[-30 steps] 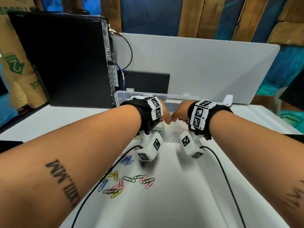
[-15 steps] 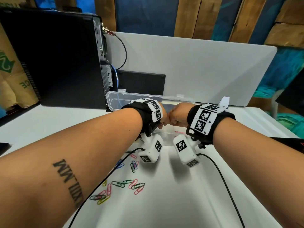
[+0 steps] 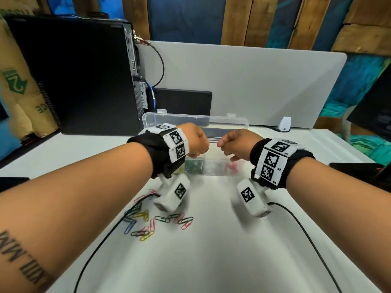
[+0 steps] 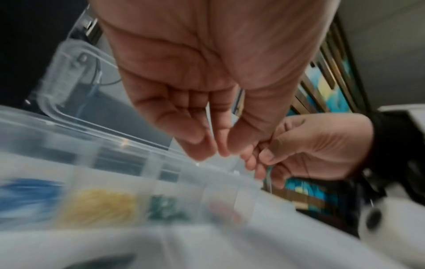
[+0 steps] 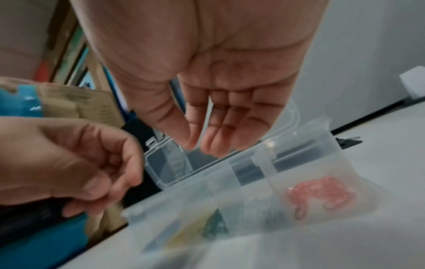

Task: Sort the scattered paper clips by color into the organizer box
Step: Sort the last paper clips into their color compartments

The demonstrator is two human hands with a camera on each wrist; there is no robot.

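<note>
A clear organizer box (image 3: 213, 167) stands open on the white table, its lid (image 3: 194, 121) leaning back. Its compartments hold blue (image 4: 30, 198), yellow (image 4: 98, 205), green (image 4: 165, 207) and pink clips (image 5: 322, 193). Both hands hover over it, a small gap apart. My left hand (image 3: 196, 142) has its thumb pressed to its fingertips (image 4: 220, 152); I see nothing between them. My right hand (image 3: 234, 142) pinches a thin pale clip (image 4: 270, 180) that hangs below its fingers. Scattered clips (image 3: 158, 220) of mixed colours lie near the table's front left.
A black computer tower (image 3: 74, 77) stands at the back left, with a dark flat panel (image 3: 179, 101) and a white divider (image 3: 254, 81) behind the box. Wrist-camera cables (image 3: 306, 233) trail over the table. A black binder clip (image 5: 347, 142) lies right of the box.
The two hands were pressed together over the box; now they have drawn apart, the right one moving right. The scattered clips have not moved.
</note>
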